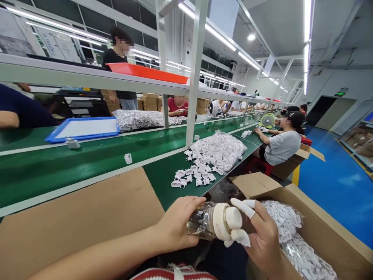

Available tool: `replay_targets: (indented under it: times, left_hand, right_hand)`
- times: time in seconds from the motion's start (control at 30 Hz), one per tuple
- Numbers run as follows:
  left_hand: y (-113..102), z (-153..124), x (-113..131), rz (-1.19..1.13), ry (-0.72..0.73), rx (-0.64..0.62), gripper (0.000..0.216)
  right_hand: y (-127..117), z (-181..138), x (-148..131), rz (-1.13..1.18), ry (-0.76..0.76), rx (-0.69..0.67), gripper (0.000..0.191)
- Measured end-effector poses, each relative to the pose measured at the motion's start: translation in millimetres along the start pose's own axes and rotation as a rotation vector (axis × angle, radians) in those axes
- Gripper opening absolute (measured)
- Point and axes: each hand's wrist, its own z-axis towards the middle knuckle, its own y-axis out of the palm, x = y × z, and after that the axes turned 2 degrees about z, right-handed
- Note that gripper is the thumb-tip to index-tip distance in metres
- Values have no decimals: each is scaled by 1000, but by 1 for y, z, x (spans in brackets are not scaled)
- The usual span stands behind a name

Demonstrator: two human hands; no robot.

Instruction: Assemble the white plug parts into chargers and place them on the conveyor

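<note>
My left hand (182,221) is wrapped around the body of a clear drinking bottle (201,221), which lies tilted on its side above my lap. The bottle has a cream-coloured collar and a round cap (233,217) pointing right. White finger covers sit on the fingertips and thumb of my right hand (262,233), which close on the cap from above and below. Just beyond the bottle, loose white plug-like parts (196,175) lie on the green bench beside a clear bag of the same parts (218,149).
A cardboard sheet (96,217) covers the bench at left. An open carton (329,229) with bagged white parts stands at right. A green conveyor belt (96,161) carries a few parts under a metal shelf frame (194,77). A co-worker (281,144) sits farther along.
</note>
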Motion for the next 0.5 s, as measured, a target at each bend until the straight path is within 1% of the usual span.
replay_targets:
  times: [0.07, 0.13, 0.2, 0.27, 0.4, 0.47, 0.5]
  left_hand:
    - [-11, 1, 2, 129, -40, -10, 89]
    - [-20, 1, 4, 225, -75, -23, 88]
    - [-28, -1, 5, 256, -100, -34, 88]
    - [-36, -6, 6, 212, -128, -44, 87]
    - [-64, -21, 8, 68, -207, -40, 76]
    - [-83, -29, 9, -6, -250, -54, 70]
    - [-93, -34, 10, -60, -272, -80, 68]
  right_hand:
    - [10, 7, 1, -77, -42, 61, 52]
    - [23, 17, 1, -99, -71, 77, 39]
    - [36, 29, -1, -92, -116, 91, 28]
    - [47, 41, -4, -63, -178, 85, 24]
    - [66, 63, -12, 90, -267, -39, 28]
    - [76, 74, -17, 183, -344, -95, 36]
    - [81, 80, -18, 219, -409, -116, 42]
